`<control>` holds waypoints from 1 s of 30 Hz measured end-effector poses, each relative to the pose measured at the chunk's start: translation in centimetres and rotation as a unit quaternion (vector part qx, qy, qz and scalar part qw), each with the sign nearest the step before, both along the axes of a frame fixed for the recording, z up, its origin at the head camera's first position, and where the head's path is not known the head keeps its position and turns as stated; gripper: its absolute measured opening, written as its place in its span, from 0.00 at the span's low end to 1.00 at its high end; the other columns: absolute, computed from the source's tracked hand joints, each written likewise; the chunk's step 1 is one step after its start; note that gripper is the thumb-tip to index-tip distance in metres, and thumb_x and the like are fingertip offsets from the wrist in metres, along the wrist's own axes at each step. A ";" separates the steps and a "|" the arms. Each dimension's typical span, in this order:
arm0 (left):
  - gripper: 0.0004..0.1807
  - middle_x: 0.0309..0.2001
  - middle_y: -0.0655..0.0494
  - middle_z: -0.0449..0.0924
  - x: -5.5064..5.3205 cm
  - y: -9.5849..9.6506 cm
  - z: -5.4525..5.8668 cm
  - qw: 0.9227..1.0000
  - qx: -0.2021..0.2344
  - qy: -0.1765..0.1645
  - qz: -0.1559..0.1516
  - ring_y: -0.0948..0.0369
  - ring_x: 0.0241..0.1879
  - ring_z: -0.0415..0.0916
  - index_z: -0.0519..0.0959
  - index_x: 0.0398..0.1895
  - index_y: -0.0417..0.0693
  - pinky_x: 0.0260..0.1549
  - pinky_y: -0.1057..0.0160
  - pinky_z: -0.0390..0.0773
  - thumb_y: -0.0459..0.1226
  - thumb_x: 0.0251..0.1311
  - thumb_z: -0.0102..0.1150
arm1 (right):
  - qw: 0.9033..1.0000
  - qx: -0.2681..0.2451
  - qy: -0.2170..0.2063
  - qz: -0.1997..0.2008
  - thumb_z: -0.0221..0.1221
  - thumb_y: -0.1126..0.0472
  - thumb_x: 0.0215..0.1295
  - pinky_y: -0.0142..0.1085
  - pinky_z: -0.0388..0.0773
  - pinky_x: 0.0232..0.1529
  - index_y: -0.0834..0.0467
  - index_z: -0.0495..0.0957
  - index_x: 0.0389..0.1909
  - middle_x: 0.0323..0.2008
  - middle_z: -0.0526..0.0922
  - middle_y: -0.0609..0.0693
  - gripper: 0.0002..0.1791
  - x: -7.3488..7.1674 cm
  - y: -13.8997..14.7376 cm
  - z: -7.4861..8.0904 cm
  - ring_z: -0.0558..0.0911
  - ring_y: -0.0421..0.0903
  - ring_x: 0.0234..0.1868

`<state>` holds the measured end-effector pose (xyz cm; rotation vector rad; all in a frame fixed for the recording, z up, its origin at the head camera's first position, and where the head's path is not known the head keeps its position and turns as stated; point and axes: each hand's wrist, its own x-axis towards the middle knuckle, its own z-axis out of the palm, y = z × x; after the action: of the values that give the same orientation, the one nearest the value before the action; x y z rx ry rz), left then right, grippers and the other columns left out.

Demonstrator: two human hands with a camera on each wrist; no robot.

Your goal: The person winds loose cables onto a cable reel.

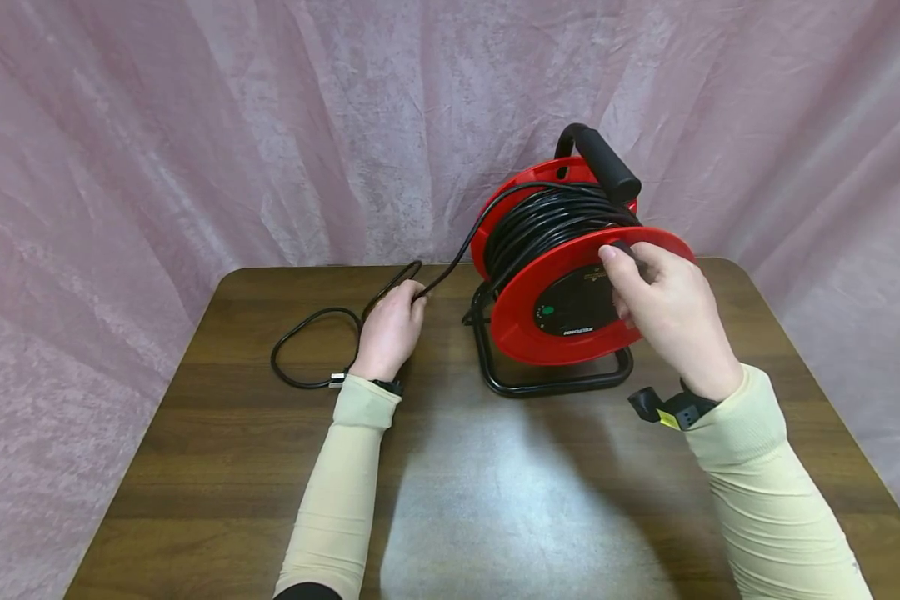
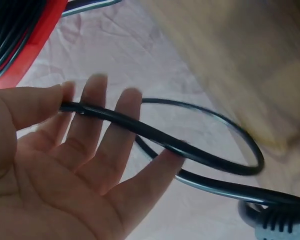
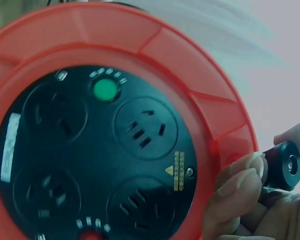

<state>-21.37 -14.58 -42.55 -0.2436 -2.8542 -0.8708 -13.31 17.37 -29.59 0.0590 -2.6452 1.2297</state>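
Note:
A red cable reel stands on a black tubular frame, with black cable wound in many turns on its drum. My right hand grips the small black crank knob on the reel's front flange, beside the black socket panel with its green button. Left of the reel, my left hand pinches the loose cable between thumb and index finger; the other fingers lie spread under it. From this hand the cable rises to the drum's top, and its free end loops on the table.
The cable's loop lies on the wooden table left of my left hand, with a pale plug end near the wrist. The reel's black carrying handle sticks up at the top. A pink curtain hangs behind the table.

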 end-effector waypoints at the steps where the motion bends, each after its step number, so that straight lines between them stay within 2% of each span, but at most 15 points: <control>1: 0.11 0.45 0.48 0.83 0.0 0.0 0.0 1.000 -0.006 -0.003 -0.001 0.48 0.41 0.80 0.81 0.54 0.46 0.41 0.48 0.78 0.39 0.77 0.54 | 1.000 -0.001 0.000 -0.004 0.49 0.32 0.73 0.42 0.70 0.24 0.55 0.74 0.29 0.21 0.77 0.55 0.30 0.1 0.3 -0.1 0.77 0.52 0.25; 7: 0.13 0.48 0.49 0.84 0.5 0.2 0.0 1.000 -0.023 -0.012 -0.011 0.49 0.44 0.81 0.82 0.56 0.47 0.43 0.49 0.79 0.42 0.78 0.52 | 0.999 -0.019 -0.001 -0.032 0.48 0.33 0.74 0.39 0.72 0.24 0.57 0.75 0.29 0.22 0.78 0.55 0.31 0.5 1.7 -0.8 0.78 0.54 0.24; 12: 0.15 0.51 0.49 0.84 1.0 0.4 -0.2 0.999 -0.026 -0.014 -0.016 0.49 0.47 0.82 0.80 0.60 0.48 0.44 0.48 0.80 0.42 0.79 0.51 | 0.998 -0.035 0.010 -0.048 0.49 0.35 0.74 0.34 0.74 0.23 0.58 0.76 0.29 0.21 0.78 0.52 0.30 0.6 2.8 -1.6 0.78 0.50 0.20; 22: 0.15 0.51 0.49 0.84 1.1 0.7 -0.1 1.000 -0.026 0.004 -0.014 0.48 0.47 0.82 0.81 0.60 0.49 0.44 0.47 0.80 0.42 0.79 0.51 | 0.997 -0.033 0.024 -0.060 0.48 0.35 0.75 0.34 0.74 0.21 0.57 0.76 0.28 0.20 0.78 0.52 0.30 0.8 3.8 -2.4 0.78 0.50 0.19; 30: 0.15 0.49 0.48 0.83 1.1 1.1 -0.1 1.000 -0.014 0.022 -0.012 0.48 0.42 0.82 0.79 0.61 0.48 0.40 0.46 0.80 0.40 0.78 0.52 | 0.997 -0.030 0.023 -0.071 0.46 0.34 0.75 0.35 0.73 0.20 0.58 0.77 0.26 0.18 0.78 0.52 0.32 1.0 4.6 -2.9 0.77 0.48 0.18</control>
<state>-20.28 -13.52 -42.65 -0.2976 -2.8305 -0.8204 -12.34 21.95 -32.52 -0.1069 -2.5234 1.2449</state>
